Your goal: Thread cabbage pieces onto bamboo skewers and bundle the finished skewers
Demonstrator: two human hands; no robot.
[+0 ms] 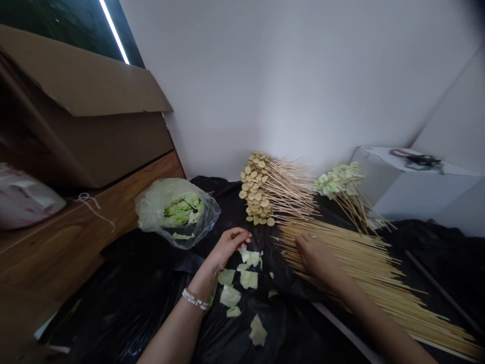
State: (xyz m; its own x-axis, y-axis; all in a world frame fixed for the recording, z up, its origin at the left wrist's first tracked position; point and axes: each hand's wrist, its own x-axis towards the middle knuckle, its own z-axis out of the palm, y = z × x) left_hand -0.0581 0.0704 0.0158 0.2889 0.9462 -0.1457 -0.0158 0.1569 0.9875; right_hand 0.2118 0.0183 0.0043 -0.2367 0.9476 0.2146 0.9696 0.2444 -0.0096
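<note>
Cabbage pieces lie nearest, on black plastic. Just beyond, the left hand angles inward, fingers pinched together; the right hand bends palm-down over bare skewers, its grip impossible to tell.

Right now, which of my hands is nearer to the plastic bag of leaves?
Left. Your left hand is just right of the plastic bag, slightly closer to you; your right hand is farther right, at the bare skewers.
</note>
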